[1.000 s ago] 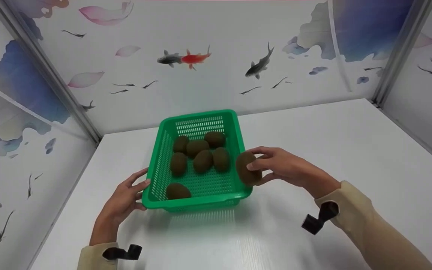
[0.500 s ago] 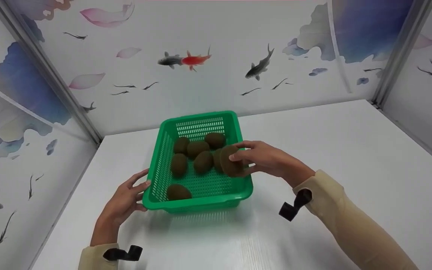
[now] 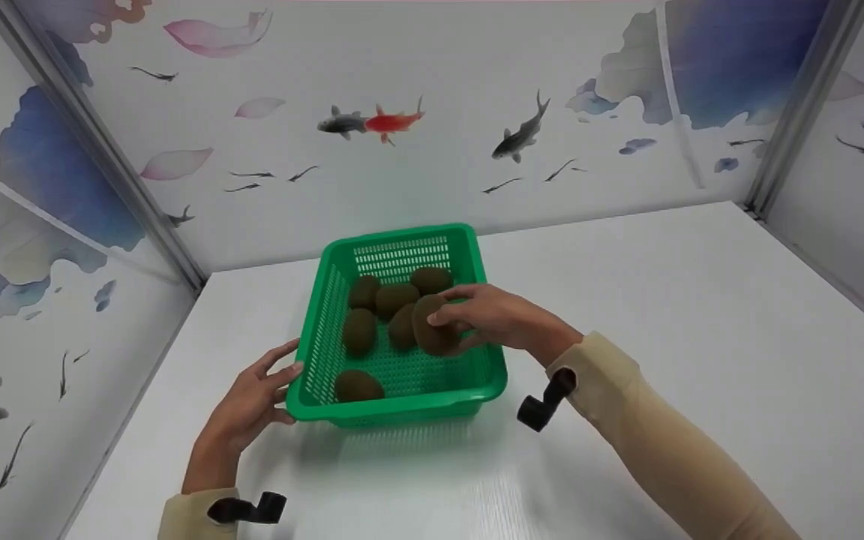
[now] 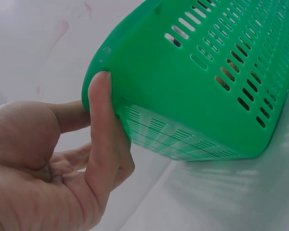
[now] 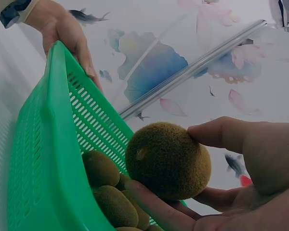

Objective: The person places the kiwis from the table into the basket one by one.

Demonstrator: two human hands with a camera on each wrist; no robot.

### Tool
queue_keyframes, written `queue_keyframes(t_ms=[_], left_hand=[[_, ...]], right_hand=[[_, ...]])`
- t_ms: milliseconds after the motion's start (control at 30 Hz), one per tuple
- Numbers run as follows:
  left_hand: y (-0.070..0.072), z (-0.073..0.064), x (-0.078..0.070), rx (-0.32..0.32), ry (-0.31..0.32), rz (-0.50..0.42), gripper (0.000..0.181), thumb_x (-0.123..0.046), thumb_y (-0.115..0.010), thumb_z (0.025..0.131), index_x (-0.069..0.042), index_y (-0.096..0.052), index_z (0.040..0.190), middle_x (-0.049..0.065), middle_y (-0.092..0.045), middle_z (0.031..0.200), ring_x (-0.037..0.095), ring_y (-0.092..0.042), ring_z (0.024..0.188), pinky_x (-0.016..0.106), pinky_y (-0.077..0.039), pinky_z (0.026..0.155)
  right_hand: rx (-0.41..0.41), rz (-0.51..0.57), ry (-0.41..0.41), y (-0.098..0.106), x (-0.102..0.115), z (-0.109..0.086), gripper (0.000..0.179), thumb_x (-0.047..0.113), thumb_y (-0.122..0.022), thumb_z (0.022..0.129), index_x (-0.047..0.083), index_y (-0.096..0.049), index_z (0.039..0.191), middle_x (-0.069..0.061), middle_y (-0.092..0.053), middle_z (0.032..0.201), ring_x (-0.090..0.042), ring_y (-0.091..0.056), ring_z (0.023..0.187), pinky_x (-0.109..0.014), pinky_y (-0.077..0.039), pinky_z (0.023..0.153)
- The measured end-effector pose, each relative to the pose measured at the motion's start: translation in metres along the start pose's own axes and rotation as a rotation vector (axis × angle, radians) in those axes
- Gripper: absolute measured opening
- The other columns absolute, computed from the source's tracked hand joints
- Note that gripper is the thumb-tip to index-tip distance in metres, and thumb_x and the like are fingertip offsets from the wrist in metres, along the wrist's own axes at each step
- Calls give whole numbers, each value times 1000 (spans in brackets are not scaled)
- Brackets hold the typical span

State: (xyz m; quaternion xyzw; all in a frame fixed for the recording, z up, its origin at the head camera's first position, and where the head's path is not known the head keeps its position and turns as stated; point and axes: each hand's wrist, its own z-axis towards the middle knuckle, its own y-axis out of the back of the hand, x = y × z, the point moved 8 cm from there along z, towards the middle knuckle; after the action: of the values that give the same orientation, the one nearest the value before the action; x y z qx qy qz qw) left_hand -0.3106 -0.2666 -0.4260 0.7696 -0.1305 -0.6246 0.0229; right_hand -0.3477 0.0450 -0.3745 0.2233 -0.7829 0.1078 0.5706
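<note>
My right hand (image 3: 498, 319) grips a brown, fuzzy kiwi (image 5: 168, 160) between thumb and fingers, over the right part of the green plastic basket (image 3: 402, 406). Several more kiwis lie in the basket; most are grouped toward its back, and a single kiwi (image 3: 358, 386) lies near the front left corner. The held kiwi partly hides those below it. My left hand (image 3: 246, 401) holds the basket's left rim near the front corner, and in the left wrist view its thumb and fingers pinch that rim (image 4: 97, 67).
The basket stands on a white table (image 3: 627, 285), toward its back. Behind it rises a white wall panel (image 3: 432, 165) painted with fish and petals. Metal corner posts (image 3: 94, 150) join the back panel to the side panels.
My right hand has carried the kiwi leftward, from outside the basket's right rim to above the kiwis inside. The left hand stays at the left rim.
</note>
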Motion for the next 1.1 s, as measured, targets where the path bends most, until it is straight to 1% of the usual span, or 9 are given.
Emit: queue_keyframes(t_ms=[200,300,467,600,900,1100], left_hand=[[1,0,0,3,-1,-7,63,-35,-57,102,-20,-30,157,11,-62,125,21,-72,99,27,-58,63],[0,0,-1,12,-4,-12,63,-35,-57,102,-19,-30,157,10,-62,124,21,-72,98,26,-58,62],[0,0,-1,21,-5,-17,63,-34,-57,103,-19,-29,157,9,-63,122,20,-72,97,26,-57,61],[-1,1,-1,10,1,-10,63,-34,-57,102,-20,-30,157,10,-63,123,21,-72,98,26,-57,61],[-1,1,-1,10,-8,-9,62,-33,-58,102,-18,-30,157,10,-64,120,21,-73,97,26,-57,61],[-1,1,-1,14,-4,-9,63,-34,-57,103,-19,-30,157,9,-64,120,21,-72,98,26,-57,61]], right_hand=[[17,-12,-20,-12,3,16,60,22,-67,95,6,-42,148,-14,-53,139,-30,-57,122,-50,-53,101],[18,1,-30,-16,5,22,59,21,-67,95,7,-43,147,-14,-54,138,-30,-58,122,-50,-53,101],[-4,-42,-63,-18,4,29,59,23,-67,96,10,-43,148,-14,-53,141,-32,-56,125,-50,-53,102],[-22,-78,-83,-19,-1,34,58,24,-68,96,10,-45,148,-14,-52,140,-32,-55,124,-51,-53,101],[-18,-188,-108,-28,-9,42,45,25,-66,97,5,-56,135,-15,-63,122,-30,-64,107,-50,-55,97],[-15,-200,-149,-32,-17,45,36,23,-69,96,3,-61,125,-15,-65,118,-30,-64,105,-53,-53,100]])
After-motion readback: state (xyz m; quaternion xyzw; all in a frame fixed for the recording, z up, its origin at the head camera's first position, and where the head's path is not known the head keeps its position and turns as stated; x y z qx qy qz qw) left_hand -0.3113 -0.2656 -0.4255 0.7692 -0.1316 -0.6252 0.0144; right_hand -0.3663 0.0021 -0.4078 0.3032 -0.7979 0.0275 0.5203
